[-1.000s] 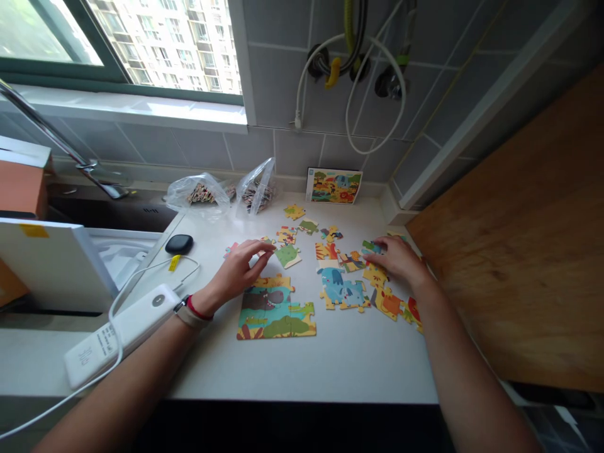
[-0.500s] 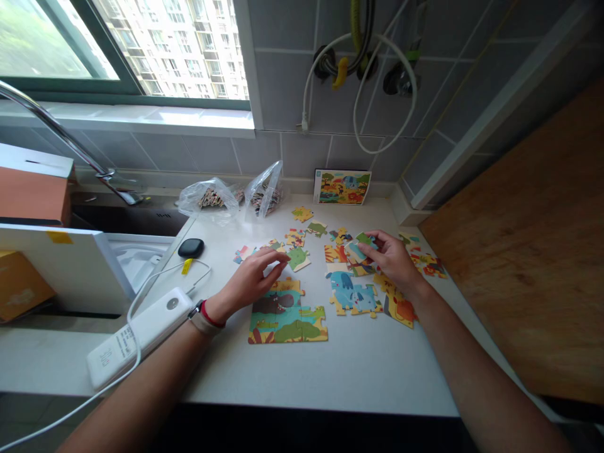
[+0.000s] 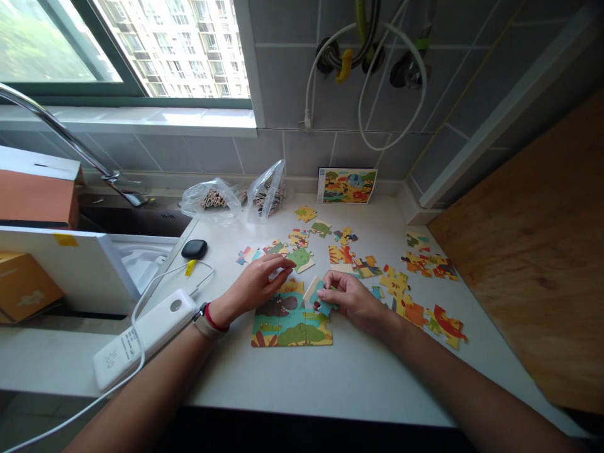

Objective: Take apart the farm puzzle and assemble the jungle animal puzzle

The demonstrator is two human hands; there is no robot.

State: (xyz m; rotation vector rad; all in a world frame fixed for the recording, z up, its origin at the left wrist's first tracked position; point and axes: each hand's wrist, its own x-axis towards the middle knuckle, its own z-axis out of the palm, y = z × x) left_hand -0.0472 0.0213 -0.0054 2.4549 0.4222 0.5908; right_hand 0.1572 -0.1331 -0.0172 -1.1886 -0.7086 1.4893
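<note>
My right hand [image 3: 352, 299] pinches a blue and cream puzzle piece [image 3: 312, 290] between thumb and fingers. The piece is tilted just above the upper right edge of a joined block of puzzle pieces [image 3: 292, 330] showing a hippo and crocodiles. My left hand [image 3: 262, 280] hovers over that block's upper left, empty, with thumb and fingers apart. Its fingertips are close to a green puzzle piece [image 3: 301, 258]; I cannot tell whether they touch. Beyond my right hand lie striped orange pieces [image 3: 340, 254] and yellow giraffe pieces [image 3: 395, 281]. The hand hides most of the blue pieces beneath it.
More loose pieces [image 3: 430, 265] lie at the right, near a wooden panel [image 3: 528, 251]. A picture card [image 3: 348, 186] leans against the back wall, with plastic bags [image 3: 267, 196] to its left. A white power bank [image 3: 144, 340] with a cable rests by my left forearm.
My right hand has moved left and nearer to me, carrying the puzzle piece from above the striped pieces to the joined block. My left hand has barely moved.
</note>
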